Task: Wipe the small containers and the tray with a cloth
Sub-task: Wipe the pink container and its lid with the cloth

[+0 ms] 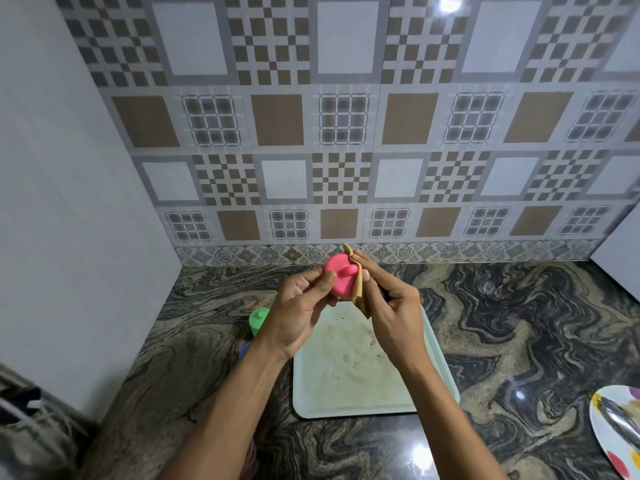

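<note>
we hold the pink container (341,279) between both hands. our left hand (298,306) grips it from 9 o'clock with curled fingers. our right hand (391,306) pinches the tan cloth (363,306) against its 3 o'clock side. the soiled tray (349,414) lies on the marbled counter (502,323) at 6 o'clock of the hands. a green container (258,318) and a blue container (244,349), half hidden by our left wrist, stand at the tray's 9 o'clock. a spotted plate (611,441) sits at 4 o'clock.

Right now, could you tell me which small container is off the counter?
The pink container, held in the left hand; the green container stands on the countertop beside the tray.
</note>
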